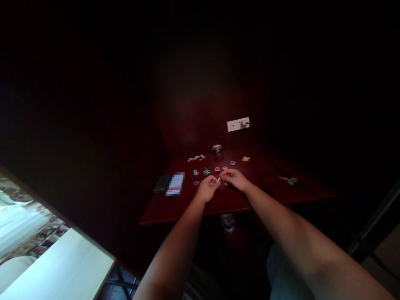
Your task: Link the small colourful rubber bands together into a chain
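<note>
Over the dark red table (187,208), my left hand (208,188) pinches a small yellow hair tie (219,179). My right hand (235,179) has its fingers closed at the other side of the same band, and its fingertips partly cover it. Just beyond my hands lie small bunches of hair ties sorted by colour: blue (196,172), green (206,171), orange (217,169), pink (225,168), purple (232,163) and yellow (246,159). A single pale band (196,183) rests left of my left hand.
Several mixed-colour bands (196,158) are spread at the back left, near a clear lidded jar (217,150). A blurred phone (175,184) lies beside a black object (162,183) at the left. A cable connector (293,181) sits right; a wall socket (238,124) is behind.
</note>
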### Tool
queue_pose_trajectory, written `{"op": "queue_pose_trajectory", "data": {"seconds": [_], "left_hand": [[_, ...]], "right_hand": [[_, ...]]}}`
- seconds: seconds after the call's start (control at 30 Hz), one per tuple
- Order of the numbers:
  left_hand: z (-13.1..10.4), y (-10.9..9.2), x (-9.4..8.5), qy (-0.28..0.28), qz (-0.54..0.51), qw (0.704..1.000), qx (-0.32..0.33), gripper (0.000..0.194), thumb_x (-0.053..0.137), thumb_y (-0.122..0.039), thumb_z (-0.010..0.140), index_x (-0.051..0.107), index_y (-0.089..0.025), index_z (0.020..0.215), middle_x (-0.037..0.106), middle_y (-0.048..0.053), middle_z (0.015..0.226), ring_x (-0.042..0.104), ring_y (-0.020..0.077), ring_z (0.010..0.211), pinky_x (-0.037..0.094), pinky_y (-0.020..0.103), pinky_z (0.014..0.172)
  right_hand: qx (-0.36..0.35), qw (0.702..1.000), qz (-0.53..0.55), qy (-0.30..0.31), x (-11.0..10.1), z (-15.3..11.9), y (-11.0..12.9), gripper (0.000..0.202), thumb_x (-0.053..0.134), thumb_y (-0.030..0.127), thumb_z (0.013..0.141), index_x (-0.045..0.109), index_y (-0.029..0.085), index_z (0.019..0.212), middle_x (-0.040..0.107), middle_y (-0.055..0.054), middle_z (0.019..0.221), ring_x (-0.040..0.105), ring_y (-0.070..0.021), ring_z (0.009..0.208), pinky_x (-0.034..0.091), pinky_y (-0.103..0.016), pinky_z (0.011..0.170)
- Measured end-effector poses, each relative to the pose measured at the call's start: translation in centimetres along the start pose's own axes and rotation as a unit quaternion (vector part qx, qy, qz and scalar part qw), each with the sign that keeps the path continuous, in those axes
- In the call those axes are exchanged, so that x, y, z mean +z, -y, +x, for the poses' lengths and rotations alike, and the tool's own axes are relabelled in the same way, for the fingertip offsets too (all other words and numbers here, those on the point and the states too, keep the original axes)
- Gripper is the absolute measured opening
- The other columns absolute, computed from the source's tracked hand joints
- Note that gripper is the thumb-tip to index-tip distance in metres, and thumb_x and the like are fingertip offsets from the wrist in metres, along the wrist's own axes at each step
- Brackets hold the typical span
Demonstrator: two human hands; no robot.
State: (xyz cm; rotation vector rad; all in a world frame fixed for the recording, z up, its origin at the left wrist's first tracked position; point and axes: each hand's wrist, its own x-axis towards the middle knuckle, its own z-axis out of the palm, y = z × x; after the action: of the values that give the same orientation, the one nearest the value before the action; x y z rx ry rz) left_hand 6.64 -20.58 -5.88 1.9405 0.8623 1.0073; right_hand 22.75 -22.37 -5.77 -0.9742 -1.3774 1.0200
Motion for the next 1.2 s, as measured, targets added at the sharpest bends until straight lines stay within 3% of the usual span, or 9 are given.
{"op": "queue_pose_trajectory", "data": {"seconds": [0.23,0.33,0.7,1.03,1.2], "left_hand": [[0.09,0.27,-0.01,0.007,0.014,1.0,0.001,0.017,0.057,-0.03,0.07,0.052,-0.014,0.072,0.048,-0.003,0.059,0.041,0.0067,0.053,0.032,0.018,0.051],[0.09,0.32,-0.03,0.005,0.025,1.0,-0.003,0.018,0.058,-0.031,0.07,0.053,-0.014,0.072,0.048,-0.003,0.059,0.041,0.0066,0.053,0.031,0.018,0.051],[0.21,0.5,0.14,0.0,0.031,0.999,-0.009,0.02,0.058,-0.033,0.071,0.054,-0.014,0.073,0.049,-0.003,0.059,0.042,0.0065,0.052,0.031,0.018,0.05],[0.32,0.83,0.05,-0.034,0.011,0.999,0.002,0.02,0.059,-0.032,0.071,0.056,-0.013,0.077,0.057,0.002,0.068,0.049,0.0082,0.059,0.039,0.02,0.057],[0.48,0.84,0.11,-0.023,-0.003,1.0,-0.006,0.021,0.06,-0.03,0.072,0.058,-0.012,0.084,0.061,0.005,0.074,0.053,0.0098,0.064,0.043,0.022,0.061]], "right_hand": [[-0.018,0.999,-0.032,0.021,0.0,0.09,-0.17,0.027,0.064,0.03,0.062,0.06,0.013,0.083,0.06,0.0,0.064,0.051,-0.0077,0.047,0.039,-0.022,0.048],[-0.021,0.998,-0.055,0.034,-0.09,0.23,-0.41,0.021,0.063,0.03,0.063,0.06,0.013,0.074,0.057,0.001,0.056,0.049,-0.0081,0.046,0.037,-0.021,0.046],[-0.021,0.996,-0.058,-0.06,-0.13,0.21,-0.45,0.017,0.059,0.031,0.065,0.054,0.015,0.068,0.052,0.003,0.052,0.044,-0.007,0.042,0.033,-0.02,0.042],[-0.034,0.996,-0.075,-0.019,-0.12,0.22,-0.5,0.018,0.058,0.032,0.066,0.054,0.015,0.068,0.049,0.004,0.049,0.043,-0.0078,0.043,0.032,-0.02,0.043],[-0.037,0.996,-0.078,0.01,-0.06,0.08,-0.22,0.019,0.06,0.033,0.066,0.056,0.014,0.068,0.049,0.004,0.049,0.042,-0.0075,0.043,0.031,-0.02,0.044]]}}
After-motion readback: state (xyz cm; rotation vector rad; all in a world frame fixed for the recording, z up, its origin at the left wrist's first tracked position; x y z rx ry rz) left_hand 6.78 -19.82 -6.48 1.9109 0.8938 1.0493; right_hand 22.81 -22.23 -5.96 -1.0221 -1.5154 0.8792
